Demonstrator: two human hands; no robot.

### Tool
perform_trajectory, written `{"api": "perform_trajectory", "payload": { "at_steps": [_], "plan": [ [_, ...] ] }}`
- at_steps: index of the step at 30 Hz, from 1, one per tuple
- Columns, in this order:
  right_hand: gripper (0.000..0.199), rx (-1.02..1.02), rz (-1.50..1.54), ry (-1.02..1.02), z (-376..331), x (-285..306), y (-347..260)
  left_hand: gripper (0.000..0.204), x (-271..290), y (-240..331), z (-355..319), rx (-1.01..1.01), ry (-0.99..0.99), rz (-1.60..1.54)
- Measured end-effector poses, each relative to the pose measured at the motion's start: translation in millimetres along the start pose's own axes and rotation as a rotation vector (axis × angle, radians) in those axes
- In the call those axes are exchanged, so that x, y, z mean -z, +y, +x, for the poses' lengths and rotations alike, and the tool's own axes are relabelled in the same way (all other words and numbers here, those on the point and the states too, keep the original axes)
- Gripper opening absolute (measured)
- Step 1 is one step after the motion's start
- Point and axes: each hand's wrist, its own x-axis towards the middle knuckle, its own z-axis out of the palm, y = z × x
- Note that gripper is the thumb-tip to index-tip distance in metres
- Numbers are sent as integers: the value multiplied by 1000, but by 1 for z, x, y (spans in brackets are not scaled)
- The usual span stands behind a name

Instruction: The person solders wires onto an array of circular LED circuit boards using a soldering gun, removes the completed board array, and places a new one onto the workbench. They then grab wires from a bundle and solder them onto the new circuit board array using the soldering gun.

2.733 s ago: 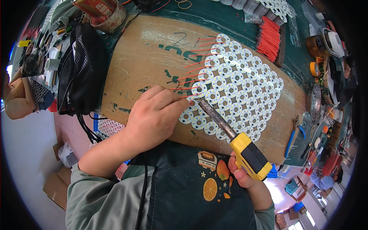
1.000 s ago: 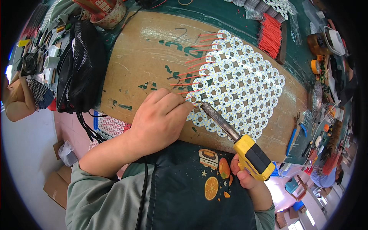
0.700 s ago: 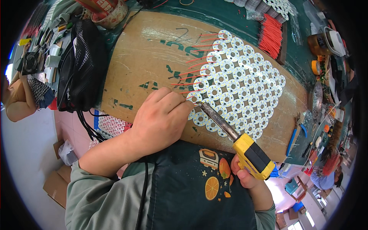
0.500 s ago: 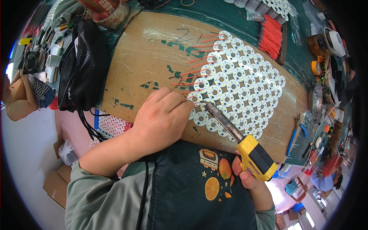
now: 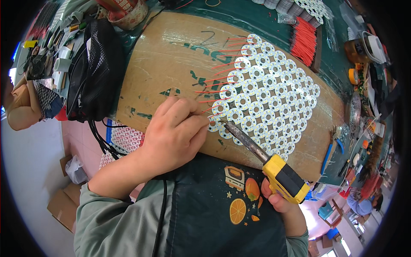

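My left hand (image 5: 175, 128) is closed in a pinch at the near left corner of a sheet of round white LED boards (image 5: 270, 80). A short bit of red wire shows at its fingertips, beside an edge board. My right hand (image 5: 276, 198) grips a yellow and black soldering gun (image 5: 284, 177). Its long metal barrel points up and left, with the tip at the edge boards just right of my left fingertips. Red wires (image 5: 220, 79) stick out leftward from the boards along the left edge. My left fingers hide part of the nearest corner.
The boards lie on a brown cardboard sheet (image 5: 158, 64). A bundle of red wires (image 5: 304, 42) and stacked boards (image 5: 286, 7) sit at the back right. Blue-handled pliers (image 5: 328, 156) lie right, a black mesh bag (image 5: 96, 73) left. Another person's arm (image 5: 25, 113) shows far left.
My left hand and the soldering tip have shifted slightly nearer me along the boards' left edge. A red wire my fingers were at before now sticks out free above my hand.
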Motion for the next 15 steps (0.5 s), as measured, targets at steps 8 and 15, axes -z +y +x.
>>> {"api": "perform_trajectory", "payload": {
  "at_steps": [8, 15],
  "plan": [
    [31, 87, 37, -53, 15, -7, -2, 19, -5, -3, -3, -16, -2, 56],
    [36, 48, 220, -68, 21, -15, -9, 20, -1, -4, -3, -46, -54, 60]
  ]
}}
